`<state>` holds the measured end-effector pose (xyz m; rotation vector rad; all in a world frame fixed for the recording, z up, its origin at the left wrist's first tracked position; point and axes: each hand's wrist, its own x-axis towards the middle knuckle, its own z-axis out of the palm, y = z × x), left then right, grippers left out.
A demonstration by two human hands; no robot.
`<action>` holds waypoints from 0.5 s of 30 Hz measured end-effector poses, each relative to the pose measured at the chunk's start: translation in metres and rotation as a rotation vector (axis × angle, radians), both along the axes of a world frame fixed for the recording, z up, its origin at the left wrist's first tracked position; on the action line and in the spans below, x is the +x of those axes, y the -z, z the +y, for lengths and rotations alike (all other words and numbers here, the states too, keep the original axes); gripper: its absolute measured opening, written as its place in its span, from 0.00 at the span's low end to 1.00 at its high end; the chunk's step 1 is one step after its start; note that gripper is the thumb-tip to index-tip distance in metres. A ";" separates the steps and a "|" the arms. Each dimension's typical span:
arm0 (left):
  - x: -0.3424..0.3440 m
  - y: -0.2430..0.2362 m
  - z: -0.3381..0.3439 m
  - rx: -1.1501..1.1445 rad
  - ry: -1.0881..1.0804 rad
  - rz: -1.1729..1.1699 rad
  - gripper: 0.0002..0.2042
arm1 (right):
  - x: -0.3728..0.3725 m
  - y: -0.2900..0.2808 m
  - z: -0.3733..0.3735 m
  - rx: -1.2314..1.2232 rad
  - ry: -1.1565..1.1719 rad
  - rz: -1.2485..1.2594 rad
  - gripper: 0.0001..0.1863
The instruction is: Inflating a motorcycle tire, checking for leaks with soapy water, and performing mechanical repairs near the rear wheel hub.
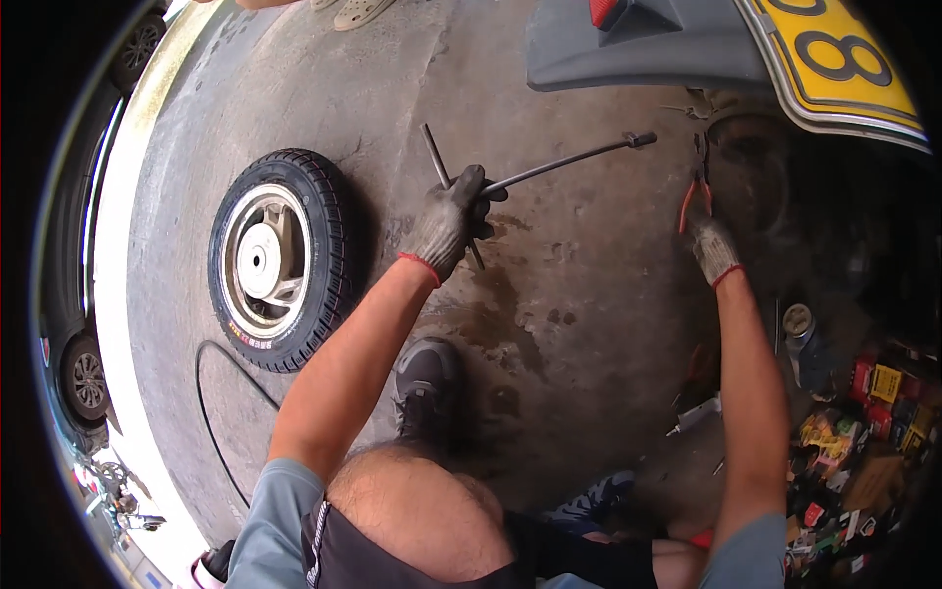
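Note:
My left hand [449,221], in a grey work glove with a red cuff, is closed around a T-handle socket wrench [569,164]. The wrench's long shaft points right, ending in a dark socket, and its crossbar sticks out on both sides of my fist. Farther right, my gloved right hand [713,247] is closed on pliers [691,201] with orange-red handles, their dark jaws pointing away from me. To the left of my left hand, a tyre on a pale wheel rim [329,250] rests on the concrete floor, apart from both hands.
A scooter's dark rear fender [648,59] and yellow plate [834,59] overhang the far right. Small boxes and parts [873,452] crowd the lower right near a jar [798,322]. A black hose [211,422] curves beside the wheel. Another person's clog [363,12] shows at the top.

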<state>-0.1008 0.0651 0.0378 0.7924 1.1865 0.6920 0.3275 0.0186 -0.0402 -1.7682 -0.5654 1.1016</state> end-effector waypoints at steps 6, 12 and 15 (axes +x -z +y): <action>-0.006 0.011 0.005 -0.005 -0.029 -0.072 0.23 | -0.021 -0.029 0.030 0.125 -0.045 -0.058 0.23; -0.009 0.015 0.014 -0.015 -0.054 -0.088 0.23 | -0.029 -0.058 0.052 0.052 -0.079 -0.198 0.18; -0.009 0.016 0.018 -0.015 -0.054 -0.084 0.22 | -0.029 -0.065 0.050 -0.027 -0.151 -0.487 0.17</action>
